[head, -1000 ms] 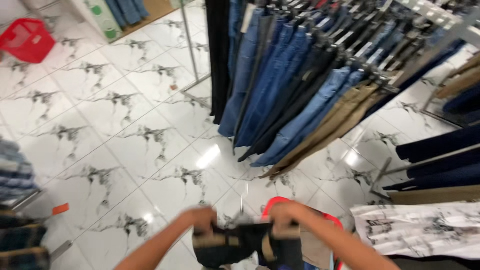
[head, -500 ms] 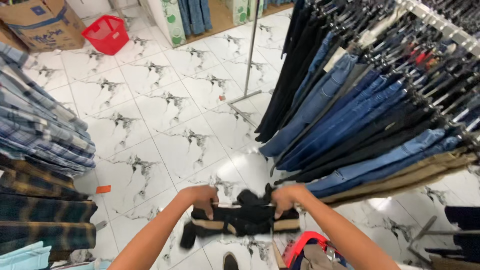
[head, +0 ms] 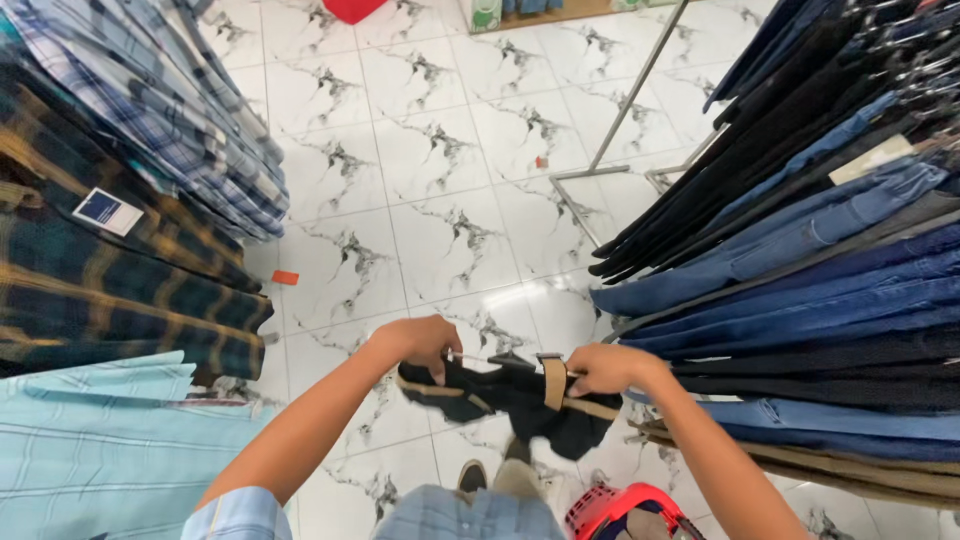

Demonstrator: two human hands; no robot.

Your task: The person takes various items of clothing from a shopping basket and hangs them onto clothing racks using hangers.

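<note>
Both my hands hold a black garment (head: pixel 520 400) clipped on a tan wooden hanger (head: pixel 553 382), low in the head view. My left hand (head: pixel 425 343) grips the hanger's left end and the cloth there. My right hand (head: pixel 600 368) is closed on the right end, next to the tan clip. The garment hangs bunched between them above the white marble-patterned floor (head: pixel 440 170).
A rack of blue and black trousers (head: pixel 800 250) fills the right side on a metal stand (head: pixel 620 130). Plaid shirts (head: pixel 130 200) and a pale blue shirt (head: pixel 90 450) hang on the left. A red basket (head: pixel 625 510) sits by my feet, another red basket (head: pixel 350 8) far off.
The view has swung left and down, so the shirt rack now fills the left. My hands still hold the black garment, now closer together and more bunched.
</note>
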